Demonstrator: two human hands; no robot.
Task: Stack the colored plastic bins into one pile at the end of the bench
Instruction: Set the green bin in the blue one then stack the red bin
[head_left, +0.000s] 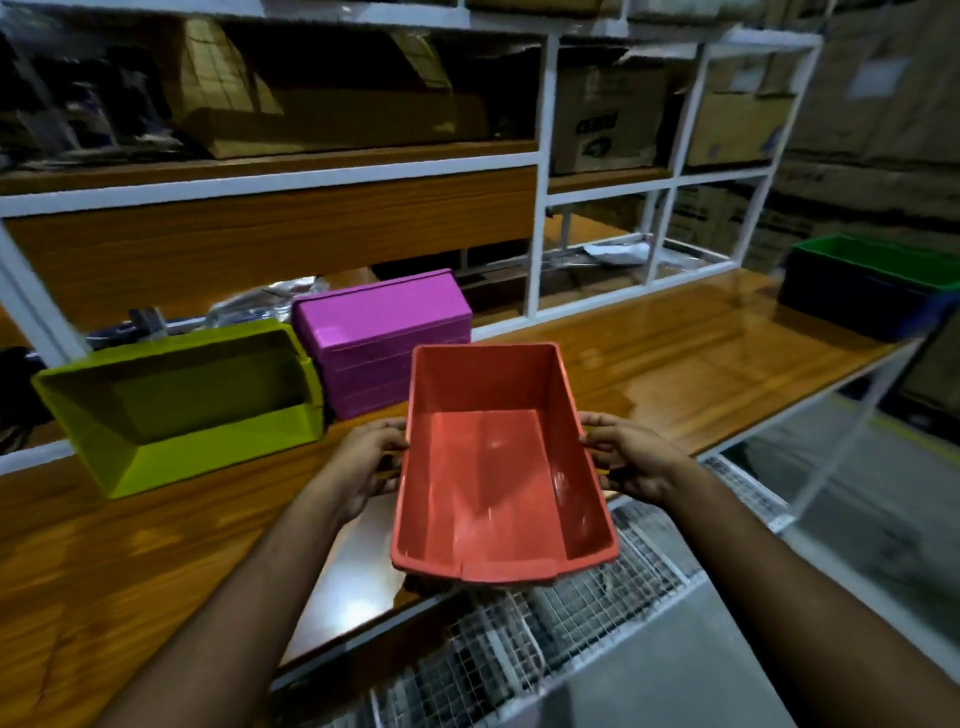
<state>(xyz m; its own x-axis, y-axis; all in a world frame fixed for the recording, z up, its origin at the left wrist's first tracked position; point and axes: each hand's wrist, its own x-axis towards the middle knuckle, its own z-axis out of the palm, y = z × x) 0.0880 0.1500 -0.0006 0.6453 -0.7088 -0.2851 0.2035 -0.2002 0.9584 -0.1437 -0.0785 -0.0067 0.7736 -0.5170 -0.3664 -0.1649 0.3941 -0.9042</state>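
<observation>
Both hands are gripping the red bin (498, 462), one on each long side: the left hand (366, 465) is clamping the left wall with the thumb hooked at the rim, and the right hand (631, 457) is doing the same on the right wall, each grip closed around the plastic. The bin is being held open side up above the near edge of the table (675, 364), with its near end hanging out past that edge over a wire mesh rack (545, 639) below. Its long axis is running away from the person, the notched short end pointing toward the body and the far end tipping slightly up toward the shelves; it is empty inside. Just beyond it on the table, a magenta bin (382, 338) is lying bottom up, its long axis running left to right. Touching its left side, a yellow-green bin (182, 405) is resting tipped on its side so that its open mouth is facing the camera. Well apart, at the far right end of the table, a green bin (883, 262) is sitting nested in a dark blue bin (857, 306), both upright. Behind the table, a white metal shelf (543, 171) is carrying cardboard boxes (613, 119); one box is showing dark print, but the lettering is too blurred to read.
</observation>
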